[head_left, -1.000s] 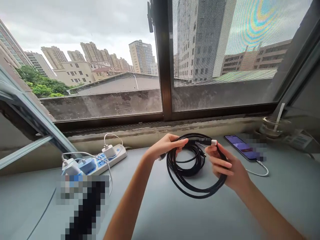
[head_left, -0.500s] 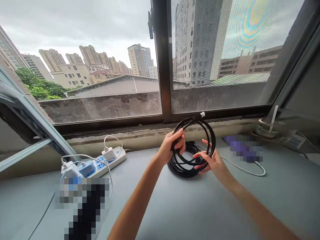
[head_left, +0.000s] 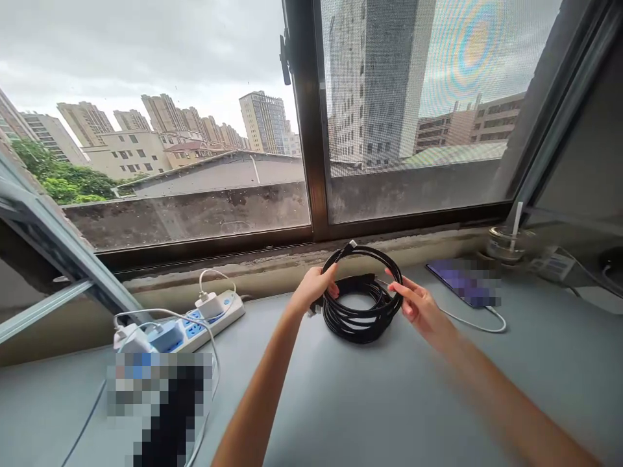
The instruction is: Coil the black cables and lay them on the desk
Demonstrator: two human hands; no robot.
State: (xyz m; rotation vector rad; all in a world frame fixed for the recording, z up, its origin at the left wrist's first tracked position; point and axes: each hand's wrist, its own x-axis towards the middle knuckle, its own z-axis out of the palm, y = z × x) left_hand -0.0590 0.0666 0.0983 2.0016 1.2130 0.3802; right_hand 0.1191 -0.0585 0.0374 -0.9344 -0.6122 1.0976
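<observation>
A coiled black cable (head_left: 361,316) rests on the grey sill surface (head_left: 370,402) near the window, its upper loop and plug end raised. My left hand (head_left: 315,287) grips the coil's left side with fingers curled round the strands. My right hand (head_left: 419,306) holds the right side, fingers partly stretched along the loops.
A white power strip (head_left: 197,317) with chargers and white leads lies at the left. A phone (head_left: 462,280) on a white lead lies at the right, near a glass with a straw (head_left: 506,241). The dark window frame (head_left: 304,123) stands just behind the coil.
The coil has been lowered from upright toward the surface and drawn tighter. Both hands moved slightly away from me, staying on the cable.
</observation>
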